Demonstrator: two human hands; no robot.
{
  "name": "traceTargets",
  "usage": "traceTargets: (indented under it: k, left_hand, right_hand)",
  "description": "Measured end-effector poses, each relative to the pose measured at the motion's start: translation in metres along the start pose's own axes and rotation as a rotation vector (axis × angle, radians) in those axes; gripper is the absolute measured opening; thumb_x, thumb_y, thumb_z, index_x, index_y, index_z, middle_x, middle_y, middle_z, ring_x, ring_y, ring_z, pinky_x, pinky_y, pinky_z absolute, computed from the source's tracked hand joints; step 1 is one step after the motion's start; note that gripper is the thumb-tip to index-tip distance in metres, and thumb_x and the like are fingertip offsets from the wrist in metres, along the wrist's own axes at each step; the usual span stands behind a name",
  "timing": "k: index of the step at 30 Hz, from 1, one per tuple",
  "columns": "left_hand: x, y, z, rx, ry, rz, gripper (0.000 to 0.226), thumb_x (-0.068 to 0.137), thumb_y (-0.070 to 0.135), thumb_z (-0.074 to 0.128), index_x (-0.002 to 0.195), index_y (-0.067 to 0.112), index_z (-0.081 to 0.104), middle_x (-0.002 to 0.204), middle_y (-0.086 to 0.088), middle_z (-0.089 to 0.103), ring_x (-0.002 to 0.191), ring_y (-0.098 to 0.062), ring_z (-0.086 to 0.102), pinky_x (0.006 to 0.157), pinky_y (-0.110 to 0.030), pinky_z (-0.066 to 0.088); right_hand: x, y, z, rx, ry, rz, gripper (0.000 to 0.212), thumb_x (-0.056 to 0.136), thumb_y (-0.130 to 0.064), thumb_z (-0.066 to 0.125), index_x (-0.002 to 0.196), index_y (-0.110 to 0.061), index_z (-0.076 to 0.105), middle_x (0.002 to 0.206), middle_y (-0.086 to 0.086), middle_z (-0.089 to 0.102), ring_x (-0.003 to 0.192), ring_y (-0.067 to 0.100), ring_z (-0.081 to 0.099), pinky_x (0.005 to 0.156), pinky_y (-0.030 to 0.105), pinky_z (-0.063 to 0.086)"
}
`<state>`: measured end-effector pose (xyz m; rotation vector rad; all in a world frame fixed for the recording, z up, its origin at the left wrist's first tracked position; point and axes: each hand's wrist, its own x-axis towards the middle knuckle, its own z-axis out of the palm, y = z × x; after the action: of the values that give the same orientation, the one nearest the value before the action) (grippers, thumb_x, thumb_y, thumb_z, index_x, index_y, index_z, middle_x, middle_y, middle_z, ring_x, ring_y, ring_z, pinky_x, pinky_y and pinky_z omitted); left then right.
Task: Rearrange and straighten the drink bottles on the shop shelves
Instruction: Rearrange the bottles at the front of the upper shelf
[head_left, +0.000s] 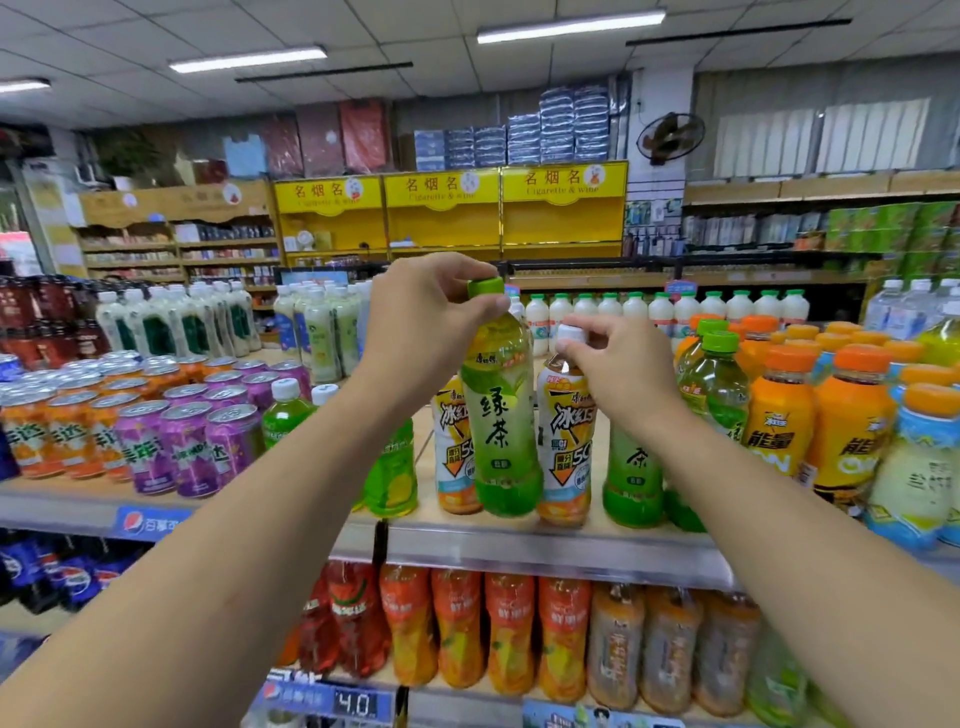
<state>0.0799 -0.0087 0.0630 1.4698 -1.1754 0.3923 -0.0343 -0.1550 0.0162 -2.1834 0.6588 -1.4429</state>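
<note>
My left hand (431, 312) grips the green cap of a green tea bottle (501, 410), which stands at the front of the top shelf (519, 540) or just above it. My right hand (618, 358) pinches the white cap of an iced tea bottle (563, 447) with a white and orange label, just right of the green one. A second iced tea bottle (451, 457) stands behind on the left. More green tea bottles (631, 467) stand under my right forearm and further right (714, 384).
Purple and orange cans (156, 415) fill the shelf's left part. Orange-capped energy drink bottles (847, 415) crowd the right. White milk-like bottles (660, 312) line the back. The shelf below holds orange and red drink bottles (457, 629) and blue cola bottles (57, 571).
</note>
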Motion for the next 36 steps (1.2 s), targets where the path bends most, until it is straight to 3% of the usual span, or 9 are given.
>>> traceTargets:
  k: [4, 8, 13, 19, 24, 26, 28, 31, 36]
  left_hand:
    - [-0.018, 0.003, -0.004, -0.051, -0.041, -0.036, 0.029, 0.078, 0.016, 0.079, 0.107, 0.011, 0.074, 0.088, -0.003, 0.075, 0.078, -0.007, 0.071, 0.063, -0.014, 0.056]
    - [-0.031, 0.005, -0.006, -0.031, -0.051, -0.025, 0.029, 0.077, 0.018, 0.080, 0.105, 0.013, 0.074, 0.082, 0.007, 0.072, 0.077, -0.002, 0.069, 0.064, -0.011, 0.054]
    - [-0.044, 0.008, -0.005, -0.081, -0.068, -0.030, 0.031, 0.077, 0.013, 0.080, 0.107, 0.012, 0.073, 0.092, 0.000, 0.075, 0.082, -0.005, 0.071, 0.074, -0.020, 0.058]
    - [-0.059, 0.012, 0.019, -0.148, -0.145, -0.052, 0.031, 0.078, 0.014, 0.079, 0.108, 0.016, 0.073, 0.094, 0.003, 0.076, 0.086, -0.004, 0.071, 0.080, -0.031, 0.059]
    - [-0.055, 0.009, 0.041, -0.190, -0.134, -0.050, 0.030, 0.079, 0.015, 0.078, 0.109, 0.018, 0.073, 0.092, 0.007, 0.075, 0.084, -0.002, 0.069, 0.079, -0.023, 0.058]
    - [-0.049, 0.007, 0.048, -0.214, -0.135, -0.057, 0.030, 0.080, 0.015, 0.077, 0.110, 0.018, 0.073, 0.087, 0.013, 0.072, 0.081, 0.005, 0.068, 0.072, -0.012, 0.054]
    - [-0.042, 0.005, 0.054, -0.225, -0.138, -0.071, 0.030, 0.081, 0.015, 0.076, 0.111, 0.018, 0.072, 0.086, 0.016, 0.070, 0.081, 0.008, 0.066, 0.069, -0.006, 0.050]
    - [-0.033, 0.002, 0.065, -0.177, -0.134, -0.048, 0.031, 0.080, 0.017, 0.077, 0.111, 0.018, 0.072, 0.092, 0.014, 0.070, 0.087, 0.004, 0.066, 0.080, -0.016, 0.053]
    - [-0.026, -0.004, 0.082, -0.149, -0.122, -0.033, 0.032, 0.082, 0.014, 0.073, 0.114, 0.013, 0.071, 0.116, -0.001, 0.071, 0.105, -0.011, 0.063, 0.097, -0.033, 0.051]
  right_hand:
    - [0.009, -0.009, -0.003, 0.023, -0.002, -0.025, 0.034, 0.087, -0.021, 0.071, 0.120, -0.014, 0.070, 0.105, 0.010, 0.076, 0.088, 0.017, 0.066, 0.080, 0.027, 0.051]
    - [0.014, -0.018, -0.007, 0.075, -0.007, -0.044, 0.033, 0.087, -0.021, 0.071, 0.119, -0.013, 0.070, 0.114, 0.010, 0.074, 0.090, 0.011, 0.062, 0.078, 0.021, 0.048]
    - [0.020, -0.023, -0.013, 0.144, -0.046, -0.034, 0.033, 0.087, -0.017, 0.071, 0.120, -0.010, 0.070, 0.117, 0.012, 0.073, 0.094, 0.015, 0.066, 0.078, 0.024, 0.054]
    - [0.050, -0.040, -0.021, 0.154, -0.133, -0.022, 0.030, 0.085, -0.017, 0.074, 0.114, -0.010, 0.072, 0.103, 0.003, 0.072, 0.085, 0.011, 0.067, 0.071, 0.020, 0.053]
    - [0.071, -0.057, -0.023, 0.205, -0.177, -0.042, 0.030, 0.085, -0.018, 0.075, 0.114, -0.012, 0.072, 0.095, -0.003, 0.069, 0.081, 0.001, 0.064, 0.069, 0.020, 0.054]
    - [0.076, -0.063, -0.022, 0.227, -0.175, -0.046, 0.029, 0.084, -0.018, 0.075, 0.113, -0.012, 0.072, 0.097, -0.001, 0.071, 0.082, 0.003, 0.066, 0.068, 0.021, 0.055]
    - [0.082, -0.069, -0.020, 0.265, -0.164, -0.046, 0.028, 0.083, -0.017, 0.076, 0.110, -0.011, 0.073, 0.103, 0.005, 0.073, 0.088, 0.012, 0.070, 0.078, 0.032, 0.059]
    - [0.091, -0.077, -0.015, 0.309, -0.152, -0.025, 0.029, 0.082, -0.015, 0.077, 0.109, -0.009, 0.073, 0.106, 0.010, 0.074, 0.095, 0.022, 0.071, 0.086, 0.041, 0.059]
    - [0.094, -0.077, 0.004, 0.329, -0.182, 0.008, 0.026, 0.081, -0.014, 0.077, 0.106, -0.010, 0.073, 0.103, 0.009, 0.073, 0.094, 0.022, 0.071, 0.086, 0.042, 0.059]
